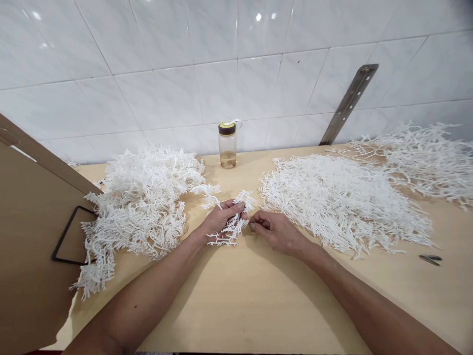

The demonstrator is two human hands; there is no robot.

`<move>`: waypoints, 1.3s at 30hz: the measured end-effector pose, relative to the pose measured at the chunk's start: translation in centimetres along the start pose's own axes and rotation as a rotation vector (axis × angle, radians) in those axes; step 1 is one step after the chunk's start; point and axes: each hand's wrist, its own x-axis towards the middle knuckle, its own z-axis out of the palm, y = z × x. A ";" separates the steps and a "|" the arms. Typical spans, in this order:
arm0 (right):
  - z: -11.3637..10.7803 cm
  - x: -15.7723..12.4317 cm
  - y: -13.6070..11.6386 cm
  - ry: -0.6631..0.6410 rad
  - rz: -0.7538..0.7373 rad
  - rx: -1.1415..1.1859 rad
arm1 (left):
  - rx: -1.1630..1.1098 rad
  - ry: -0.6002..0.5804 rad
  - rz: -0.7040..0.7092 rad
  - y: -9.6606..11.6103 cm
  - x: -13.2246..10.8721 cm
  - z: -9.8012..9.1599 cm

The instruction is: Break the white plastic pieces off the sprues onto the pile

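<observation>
My left hand (221, 219) is closed around a small bunch of white plastic branch-like sprue pieces (236, 224) at the middle of the wooden table (236, 301). My right hand (273, 230) sits just to its right, fingers pinched together at the edge of that bunch. A big tangled heap of the same white pieces (144, 202) lies to the left of my hands. A flatter spread of white pieces (340, 202) lies to the right.
A clear bottle with a dark and yellow lid (227, 145) stands at the back by the tiled wall. Another white spread (421, 158) lies far right. A metal bar (349, 103) leans on the wall. Small dark cutters (430, 259) lie at right. A brown board (29, 236) stands at left.
</observation>
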 end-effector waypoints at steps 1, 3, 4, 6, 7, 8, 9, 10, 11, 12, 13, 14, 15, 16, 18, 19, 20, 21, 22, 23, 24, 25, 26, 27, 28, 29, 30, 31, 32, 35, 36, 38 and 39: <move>0.1 0.0 0.0 0.012 -0.003 0.005 | 0.011 -0.003 0.003 0.0 0.0 0.0; 0.3 0.1 0.1 0.052 -0.006 0.026 | 0.026 -0.004 0.010 0.1 -0.1 0.2; 0.4 0.1 0.1 0.077 -0.004 0.039 | 0.032 -0.004 0.015 0.1 -0.1 0.4; 0.7 0.2 0.3 0.129 -0.004 0.064 | 0.046 -0.004 0.030 0.1 -0.3 0.7; 0.8 0.2 0.3 0.149 -0.005 0.076 | 0.052 0.001 0.041 0.1 -0.3 0.8; 0.8 0.2 0.3 0.168 -0.006 0.087 | 0.057 0.008 0.051 0.0 -0.4 1.0; 0.9 0.2 0.3 0.185 -0.007 0.094 | 0.058 0.017 0.060 0.0 -0.5 1.0; 0.9 0.2 0.3 0.204 -0.006 0.098 | 0.057 0.028 0.066 -0.1 -0.5 1.1; 0.9 0.3 0.4 0.222 -0.004 0.100 | 0.057 0.038 0.069 -0.1 -0.5 1.1; 0.9 0.3 0.4 0.240 0.000 0.102 | 0.058 0.044 0.069 -0.1 -0.5 1.0; 0.9 0.4 0.4 0.259 0.004 0.107 | 0.060 0.045 0.066 -0.2 -0.5 1.0; 1.0 0.4 0.4 0.275 0.008 0.115 | 0.062 0.040 0.063 -0.2 -0.4 0.9; 1.0 0.5 0.4 0.287 0.013 0.126 | 0.063 0.032 0.063 -0.1 -0.4 0.9; 1.0 0.5 0.4 0.295 0.018 0.133 | 0.065 0.024 0.067 -0.1 -0.4 0.8; 1.1 0.5 0.5 0.302 0.024 0.136 | 0.071 0.014 0.078 0.0 -0.4 0.8; 1.1 0.5 0.5 0.304 0.024 0.137 | 0.075 0.016 0.080 0.1 -0.4 0.7; 1.1 0.5 0.4 0.303 0.023 0.140 | 0.077 0.022 0.079 0.1 -0.4 0.7; 1.1 0.5 0.5 0.302 0.022 0.146 | 0.075 0.031 0.077 0.2 -0.4 0.7; 1.1 0.5 0.5 0.300 0.022 0.151 | 0.072 0.040 0.076 0.2 -0.4 0.7; 1.1 0.5 0.5 0.299 0.023 0.155 | 0.073 0.044 0.075 0.2 -0.4 0.7; 1.1 0.5 0.5 0.299 0.025 0.155 | 0.079 0.047 0.078 0.2 -0.4 0.7; 1.1 0.5 0.5 0.298 0.028 0.155 | 0.086 0.047 0.077 0.2 -0.4 0.7; 1.1 0.5 0.6 0.297 0.030 0.154 | 0.095 0.046 0.074 0.2 -0.4 0.7; 1.1 0.5 0.6 0.297 0.032 0.154 | 0.101 0.045 0.068 0.2 -0.4 0.7; 1.1 0.6 0.6 0.297 0.033 0.154 | 0.102 0.044 0.062 0.2 -0.3 0.7; 1.1 0.6 0.6 0.297 0.034 0.152 | 0.100 0.042 0.058 0.2 -0.3 0.7; 1.1 0.6 0.7 0.299 0.033 0.150 | 0.099 0.038 0.056 0.2 -0.3 0.7; 1.1 0.7 0.7 0.302 0.030 0.144 | 0.101 0.032 0.058 0.3 -0.3 0.7; 1.1 0.7 0.7 0.306 0.026 0.137 | 0.105 0.026 0.059 0.3 -0.4 0.8; 1.1 0.8 0.9 0.306 0.014 0.128 | 0.121 0.015 0.057 0.5 -0.4 0.9; 1.2 0.8 0.9 0.305 0.012 0.130 | 0.124 0.012 0.055 0.6 -0.5 0.9; 1.2 0.8 0.9 0.299 0.008 0.138 | 0.125 0.004 0.056 0.5 -0.5 0.9; 1.2 0.8 0.9 0.298 0.008 0.138 | 0.121 0.003 0.060 0.5 -0.4 0.9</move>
